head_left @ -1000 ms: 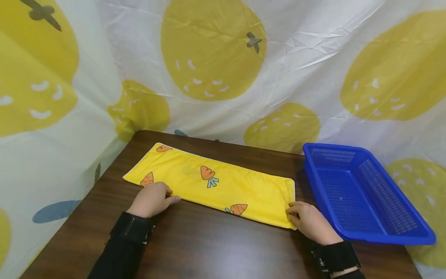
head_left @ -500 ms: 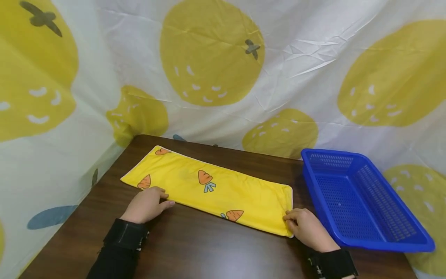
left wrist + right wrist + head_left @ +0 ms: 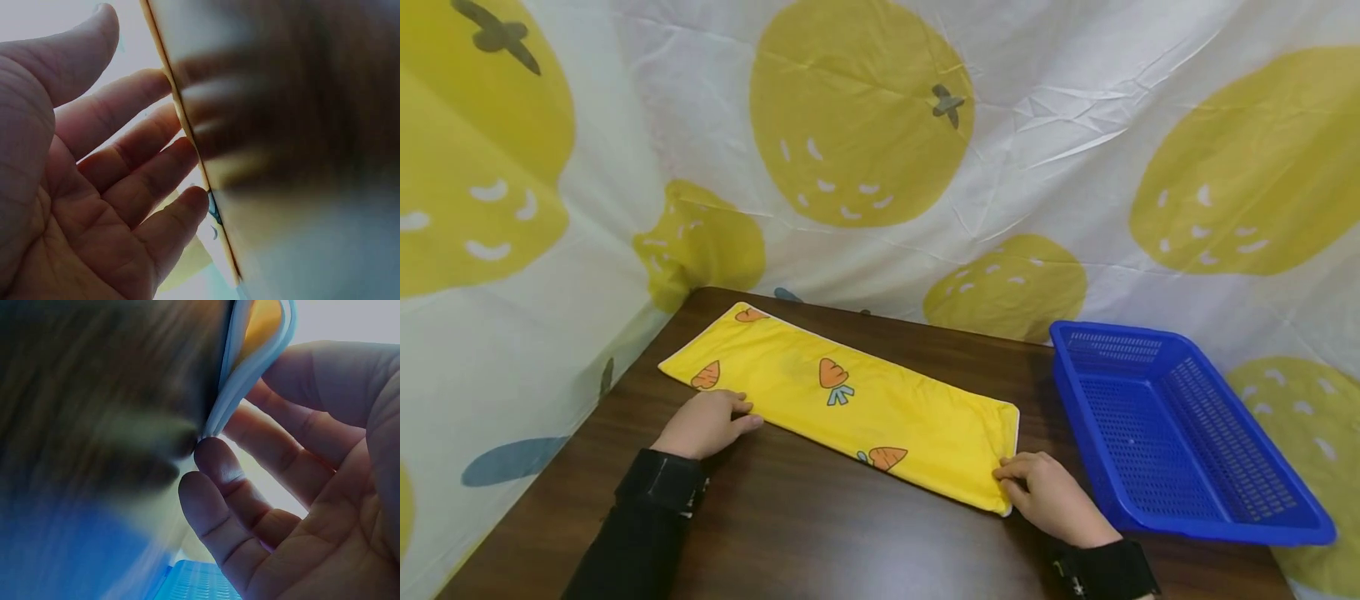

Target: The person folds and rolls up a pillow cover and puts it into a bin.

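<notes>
A folded yellow cloth (image 3: 917, 408) with orange carrot prints and a thin white border lies slantwise across the dark wooden table, its left end farther back. At its near long edge, toward the left, my left hand (image 3: 711, 423) touches the fabric; the left wrist view shows the fingertips (image 3: 187, 150) against the edge and the thumb held apart. My right hand (image 3: 1051, 493) grips the near right corner between thumb and forefinger. Close up in the right wrist view, the layered white border (image 3: 240, 387) bulges at the thumb, while the forefinger's tip is hidden.
A blue plastic basket (image 3: 1078, 417) with perforated walls stands at the right, just beyond my right hand. Behind and to the left hangs a white curtain (image 3: 880, 267) printed with big yellow fruit. The brown tabletop (image 3: 820, 533) reaches toward me.
The cloth has turned slightly: its right end shifted left and toward me with my right hand, and its left end moved a little farther back. My left hand shifted left along the edge.
</notes>
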`<state>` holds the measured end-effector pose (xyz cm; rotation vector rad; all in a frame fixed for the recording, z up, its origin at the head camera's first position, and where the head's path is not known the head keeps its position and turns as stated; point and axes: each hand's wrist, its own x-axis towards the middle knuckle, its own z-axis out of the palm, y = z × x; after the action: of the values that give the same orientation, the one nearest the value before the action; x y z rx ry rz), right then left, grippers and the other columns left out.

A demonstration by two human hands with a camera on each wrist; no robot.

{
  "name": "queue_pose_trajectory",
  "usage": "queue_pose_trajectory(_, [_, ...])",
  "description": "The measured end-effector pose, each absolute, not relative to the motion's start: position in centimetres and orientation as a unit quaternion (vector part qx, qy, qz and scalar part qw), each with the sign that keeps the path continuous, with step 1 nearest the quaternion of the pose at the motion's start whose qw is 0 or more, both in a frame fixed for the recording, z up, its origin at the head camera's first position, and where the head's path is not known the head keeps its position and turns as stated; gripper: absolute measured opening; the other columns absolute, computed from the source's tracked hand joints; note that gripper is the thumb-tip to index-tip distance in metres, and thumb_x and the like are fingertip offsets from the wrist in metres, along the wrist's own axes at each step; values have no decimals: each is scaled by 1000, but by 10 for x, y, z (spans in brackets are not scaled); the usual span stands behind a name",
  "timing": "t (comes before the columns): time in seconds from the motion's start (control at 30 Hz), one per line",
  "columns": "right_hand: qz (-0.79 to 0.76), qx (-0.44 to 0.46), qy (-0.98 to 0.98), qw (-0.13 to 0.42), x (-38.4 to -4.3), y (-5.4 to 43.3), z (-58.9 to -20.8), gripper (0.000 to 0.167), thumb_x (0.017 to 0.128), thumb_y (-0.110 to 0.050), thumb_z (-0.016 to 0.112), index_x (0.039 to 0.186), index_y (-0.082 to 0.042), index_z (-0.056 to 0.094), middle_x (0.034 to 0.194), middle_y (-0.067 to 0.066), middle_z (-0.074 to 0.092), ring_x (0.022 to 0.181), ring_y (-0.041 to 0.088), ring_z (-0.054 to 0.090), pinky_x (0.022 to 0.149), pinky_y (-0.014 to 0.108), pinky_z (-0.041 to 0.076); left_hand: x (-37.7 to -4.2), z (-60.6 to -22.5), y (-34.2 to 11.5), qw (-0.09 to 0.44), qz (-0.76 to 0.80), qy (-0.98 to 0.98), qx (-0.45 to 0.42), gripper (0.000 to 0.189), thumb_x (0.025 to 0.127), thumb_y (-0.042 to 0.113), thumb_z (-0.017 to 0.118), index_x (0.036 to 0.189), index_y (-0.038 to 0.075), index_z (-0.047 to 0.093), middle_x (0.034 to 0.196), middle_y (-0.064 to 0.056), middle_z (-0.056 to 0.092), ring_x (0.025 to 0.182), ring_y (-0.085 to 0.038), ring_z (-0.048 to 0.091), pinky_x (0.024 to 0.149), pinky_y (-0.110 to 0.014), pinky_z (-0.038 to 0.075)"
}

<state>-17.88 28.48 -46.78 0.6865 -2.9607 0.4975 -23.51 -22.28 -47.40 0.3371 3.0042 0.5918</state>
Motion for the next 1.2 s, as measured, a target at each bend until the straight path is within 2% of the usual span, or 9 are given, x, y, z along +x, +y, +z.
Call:
queue_pose_trajectory(0.3, [177,262,-949,8,-177,277,-466,16,96,-13,78,111,-15,84,114,0,82,104,24,75,92,45,60,-251,-467,-242,42,178,976,117,43,103,35,70,125,-1,77,135,-28,70,128,-48,66,108,-63,49])
queue_pose_trajectory(0.57, [180,289,-940,-1,-175,270,-466,13,95,-17,81,108,-18,83,110,-2,82,102,22,72,90,42,59,-253,-464,-246,50,167,980,101,42,103,34,70,121,-2,78,131,-29,72,121,-47,69,104,-60,53])
queue_pose_trajectory(0.63, [180,292,-939,5,-175,269,-467,12,95,-17,81,106,-18,83,107,-5,81,100,20,71,89,41,59,-249,-462,-240,51,161,982,87,45,102,36,71,120,-4,78,123,-28,75,111,-44,73,99,-59,55])
queue_pose_trajectory(0.77, [177,279,-942,53,-173,268,-471,13,94,-14,82,106,-18,82,107,-5,80,102,18,70,91,40,59,-238,-460,-213,36,175,980,87,51,99,39,75,124,-6,74,119,-23,78,108,-39,74,96,-58,57])
queue_pose_trajectory(0.87, [170,262,-945,92,-171,268,-473,17,92,-11,83,109,-15,82,117,2,78,112,22,70,96,43,60,-229,-461,-187,28,202,972,120,53,100,38,75,132,-3,72,128,-21,76,122,-41,71,103,-58,55])
queue_pose_trajectory(0.93, [166,259,-947,98,-171,267,-474,19,92,-11,83,111,-13,82,124,7,76,119,27,70,99,46,59,-225,-462,-172,36,210,968,135,52,100,39,75,133,-2,72,129,-19,76,124,-39,70,105,-56,54])
queue_pose_trajectory(1.07, [165,263,-949,60,-171,267,-473,18,96,-14,79,113,-11,82,128,11,76,128,35,67,106,51,55,-219,-463,-157,49,208,968,133,49,98,38,78,127,-1,75,125,-16,78,120,-35,71,105,-53,55])
queue_pose_trajectory(1.2, [159,266,-950,32,-170,269,-468,16,99,-17,76,112,-12,83,127,11,77,130,38,66,109,55,53,-219,-462,-155,44,207,969,126,47,97,38,79,123,-1,77,121,-16,78,116,-35,72,102,-53,56])
